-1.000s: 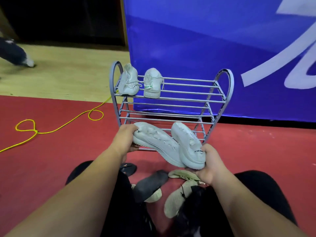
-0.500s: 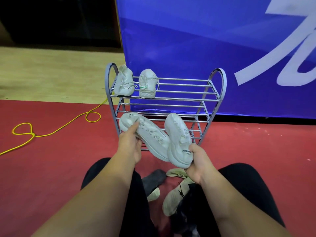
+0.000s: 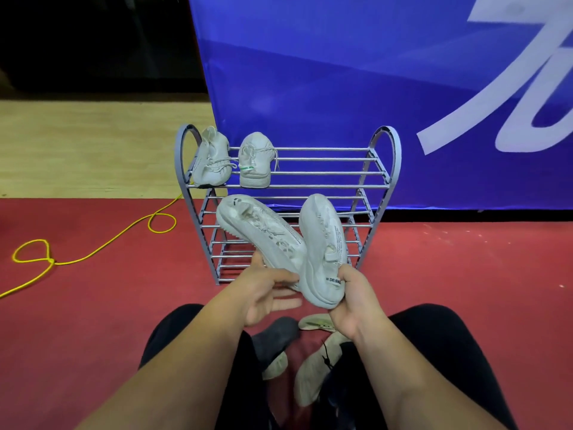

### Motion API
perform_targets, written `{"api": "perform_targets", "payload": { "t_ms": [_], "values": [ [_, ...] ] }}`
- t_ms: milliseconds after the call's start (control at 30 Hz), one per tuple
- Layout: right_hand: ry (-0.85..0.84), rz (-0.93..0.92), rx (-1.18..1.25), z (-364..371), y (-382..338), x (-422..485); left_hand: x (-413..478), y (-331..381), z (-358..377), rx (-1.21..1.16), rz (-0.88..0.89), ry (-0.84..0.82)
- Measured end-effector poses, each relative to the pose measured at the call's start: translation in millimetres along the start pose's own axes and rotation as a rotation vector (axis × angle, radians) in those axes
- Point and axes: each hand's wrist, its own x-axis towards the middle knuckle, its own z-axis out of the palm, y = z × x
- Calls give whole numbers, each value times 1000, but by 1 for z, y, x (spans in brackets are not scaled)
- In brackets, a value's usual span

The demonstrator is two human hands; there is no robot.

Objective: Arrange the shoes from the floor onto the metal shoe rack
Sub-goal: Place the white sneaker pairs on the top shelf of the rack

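Between the knees, shoes on the floor (image 3: 313, 361) lie half hidden, uncountable; two small sneakers (image 3: 235, 161) top the rack (image 3: 381, 169); right hand (image 3: 353, 302) grips one big sneaker (image 3: 322, 249), left hand (image 3: 263, 293), fingers spread, props the other sneaker (image 3: 263, 231).

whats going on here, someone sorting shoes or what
A seated person is loading a metal shoe rack. The right hand grips the heel of one large white sneaker, and the left hand supports its mate, both held up before the rack. A small white pair sits on the top shelf; more shoes lie on the floor.
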Motion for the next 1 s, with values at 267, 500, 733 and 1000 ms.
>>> {"api": "perform_targets", "payload": {
  "t_ms": [267, 500, 733, 1000],
  "values": [
    [-54, -122, 80, 9, -34, 15, 15, 46, 34, 17, 234, 2],
    [-25, -269, -10, 31, -106, 64, 66, 114, 66, 197, 330, 180],
    [104, -326, -211, 46, -160, 130, 128, 159, 80, 373, 387, 160],
    [182, -551, -454, 39, -188, 193, 212, 189, 74, 683, 394, 201]
  ]
}}
